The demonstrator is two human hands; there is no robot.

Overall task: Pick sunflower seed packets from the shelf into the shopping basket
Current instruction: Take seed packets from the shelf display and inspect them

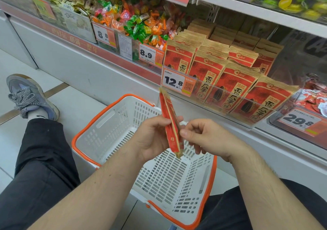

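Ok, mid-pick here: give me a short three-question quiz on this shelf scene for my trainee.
1. True or false: the shopping basket already has packets lying in it.
2. Which hand grips the sunflower seed packets held over the basket? A) left hand B) right hand C) neither
3. Fill in: the price tag in front of the shelved packets reads ____.

Key:
1. False; only its white perforated floor shows.
2. A; the left hand holds them edge-on, the right hand's fingers sit curled beside them.
3. 12.8
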